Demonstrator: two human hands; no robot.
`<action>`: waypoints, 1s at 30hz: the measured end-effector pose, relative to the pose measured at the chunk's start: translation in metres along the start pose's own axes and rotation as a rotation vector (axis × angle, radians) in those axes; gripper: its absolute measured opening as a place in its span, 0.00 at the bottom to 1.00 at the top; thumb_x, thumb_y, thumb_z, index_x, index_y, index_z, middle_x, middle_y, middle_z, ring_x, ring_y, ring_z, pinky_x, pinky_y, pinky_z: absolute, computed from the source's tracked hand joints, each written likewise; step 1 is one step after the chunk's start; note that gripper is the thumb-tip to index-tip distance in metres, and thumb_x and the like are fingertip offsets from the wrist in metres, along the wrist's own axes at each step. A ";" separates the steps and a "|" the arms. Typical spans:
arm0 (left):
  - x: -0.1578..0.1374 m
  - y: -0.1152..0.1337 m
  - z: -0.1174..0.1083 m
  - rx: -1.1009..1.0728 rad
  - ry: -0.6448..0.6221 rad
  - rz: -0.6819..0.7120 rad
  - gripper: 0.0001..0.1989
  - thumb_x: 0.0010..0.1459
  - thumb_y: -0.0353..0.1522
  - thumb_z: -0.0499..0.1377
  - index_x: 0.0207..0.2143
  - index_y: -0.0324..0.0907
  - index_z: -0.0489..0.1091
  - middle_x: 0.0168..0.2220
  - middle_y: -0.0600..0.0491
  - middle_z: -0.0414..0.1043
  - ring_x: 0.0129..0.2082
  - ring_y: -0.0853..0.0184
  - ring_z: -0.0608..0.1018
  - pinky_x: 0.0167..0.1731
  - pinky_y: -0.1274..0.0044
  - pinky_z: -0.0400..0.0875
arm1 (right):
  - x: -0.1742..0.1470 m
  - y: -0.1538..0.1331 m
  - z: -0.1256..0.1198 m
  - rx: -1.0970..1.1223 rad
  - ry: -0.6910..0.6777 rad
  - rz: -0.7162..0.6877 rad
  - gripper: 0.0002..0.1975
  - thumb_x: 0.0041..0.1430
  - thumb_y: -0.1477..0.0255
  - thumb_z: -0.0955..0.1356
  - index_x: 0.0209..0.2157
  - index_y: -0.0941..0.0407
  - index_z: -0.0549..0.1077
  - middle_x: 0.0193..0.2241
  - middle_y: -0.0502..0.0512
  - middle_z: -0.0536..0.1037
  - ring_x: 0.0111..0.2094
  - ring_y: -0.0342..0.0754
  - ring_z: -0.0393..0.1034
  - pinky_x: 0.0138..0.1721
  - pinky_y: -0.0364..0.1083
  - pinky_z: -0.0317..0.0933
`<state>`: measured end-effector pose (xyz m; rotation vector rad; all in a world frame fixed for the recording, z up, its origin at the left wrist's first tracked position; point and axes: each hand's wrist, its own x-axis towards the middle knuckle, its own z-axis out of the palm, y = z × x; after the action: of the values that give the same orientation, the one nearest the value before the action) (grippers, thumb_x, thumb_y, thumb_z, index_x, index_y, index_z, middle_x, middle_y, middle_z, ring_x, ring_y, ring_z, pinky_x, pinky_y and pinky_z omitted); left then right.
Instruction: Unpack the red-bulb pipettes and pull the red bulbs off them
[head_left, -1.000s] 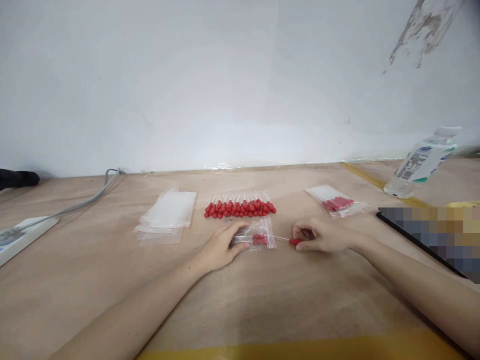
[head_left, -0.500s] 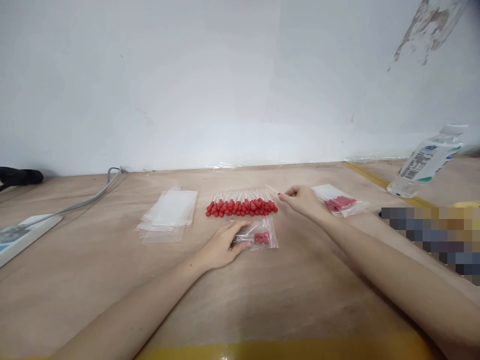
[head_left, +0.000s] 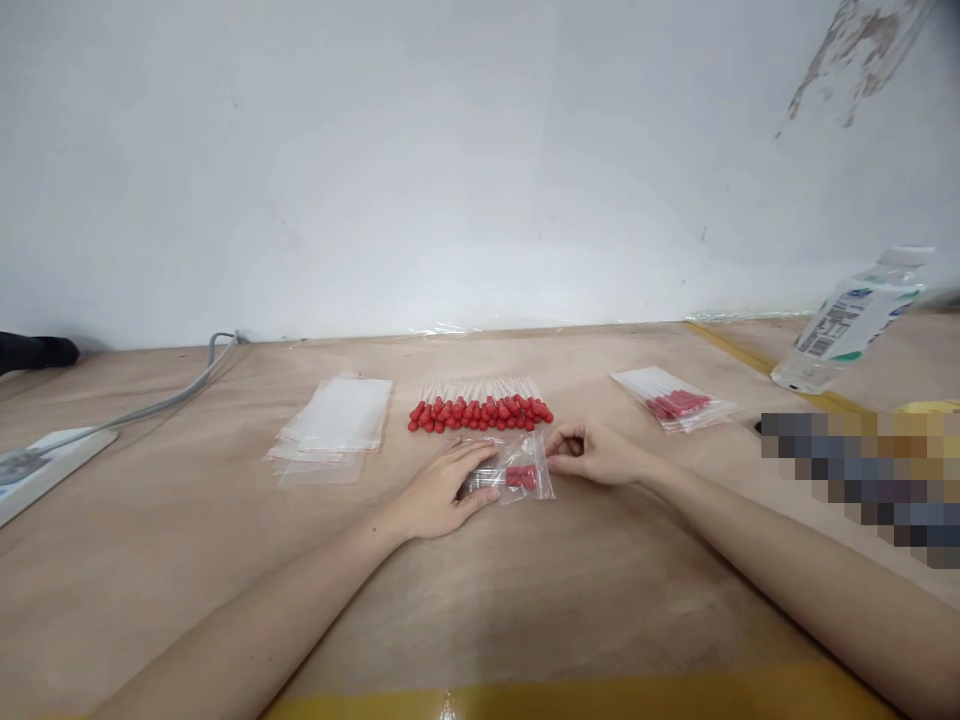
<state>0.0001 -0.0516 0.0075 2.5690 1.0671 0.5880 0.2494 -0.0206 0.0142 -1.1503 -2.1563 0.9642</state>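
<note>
A small clear plastic zip bag [head_left: 546, 478] lies on the table in front of me, with a few red-headed thin sticks [head_left: 522, 477] inside, heads to the right. My left hand [head_left: 450, 490] holds the bag's left end, fingers along its far edge and thumb along its near edge. At the bag's right end, my right hand [head_left: 589, 455] has thumb and forefinger closed in a pinch by the edge; what is between the fingertips is hidden. Just behind the bag lies a row of loose red-headed sticks [head_left: 480, 411], pale shafts toward the wall.
Flat clear bags [head_left: 337, 415] are stacked at left. A filled bag [head_left: 679, 402] of red-headed sticks lies at right. Farther right stands a tilted plastic bottle [head_left: 851, 325], near a blurred-out patch. A power strip [head_left: 56, 460] with a grey cable [head_left: 172, 400] sits at far left.
My right hand has come down and nearer, from beside the row to the bag's right end. The stick it pinched no longer shows. My left hand stays on the bag.
</note>
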 end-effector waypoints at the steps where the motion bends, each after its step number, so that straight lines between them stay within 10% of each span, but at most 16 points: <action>1: 0.000 0.000 0.000 -0.001 0.003 0.003 0.25 0.57 0.41 0.51 0.55 0.43 0.56 0.56 0.46 0.58 0.56 0.61 0.61 0.55 0.63 0.54 | -0.003 -0.002 0.003 0.003 -0.050 -0.046 0.09 0.47 0.65 0.67 0.27 0.57 0.72 0.19 0.48 0.68 0.19 0.39 0.57 0.20 0.40 0.51; 7: 0.000 0.001 0.000 0.011 0.001 -0.003 0.25 0.57 0.42 0.51 0.55 0.41 0.55 0.56 0.46 0.58 0.56 0.61 0.61 0.55 0.63 0.55 | -0.002 -0.018 0.017 -0.098 -0.057 -0.312 0.10 0.49 0.65 0.68 0.33 0.55 0.74 0.34 0.53 0.73 0.35 0.45 0.64 0.37 0.45 0.58; 17: 0.000 0.003 -0.001 0.053 -0.017 -0.021 0.25 0.58 0.41 0.49 0.57 0.43 0.52 0.57 0.48 0.56 0.56 0.61 0.60 0.55 0.64 0.53 | -0.004 -0.020 0.017 0.101 -0.031 -0.049 0.09 0.48 0.67 0.68 0.28 0.58 0.65 0.22 0.46 0.67 0.22 0.38 0.59 0.22 0.39 0.54; 23: -0.015 0.014 -0.008 0.275 0.019 -0.102 0.22 0.59 0.39 0.48 0.56 0.49 0.53 0.54 0.47 0.59 0.53 0.56 0.63 0.51 0.58 0.55 | -0.006 0.011 -0.048 0.416 -0.104 0.137 0.18 0.44 0.63 0.71 0.35 0.59 0.69 0.29 0.52 0.74 0.25 0.39 0.67 0.29 0.42 0.62; 30: -0.005 0.018 -0.014 0.071 0.136 0.071 0.13 0.59 0.32 0.48 0.44 0.43 0.67 0.47 0.48 0.65 0.46 0.65 0.69 0.46 0.70 0.65 | -0.003 0.047 -0.093 0.393 0.488 0.060 0.15 0.45 0.63 0.70 0.35 0.55 0.72 0.35 0.55 0.77 0.31 0.45 0.71 0.33 0.45 0.65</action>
<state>0.0008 -0.0663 0.0264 2.6706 1.0608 0.7660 0.3395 0.0274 0.0347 -1.1158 -1.4788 0.9578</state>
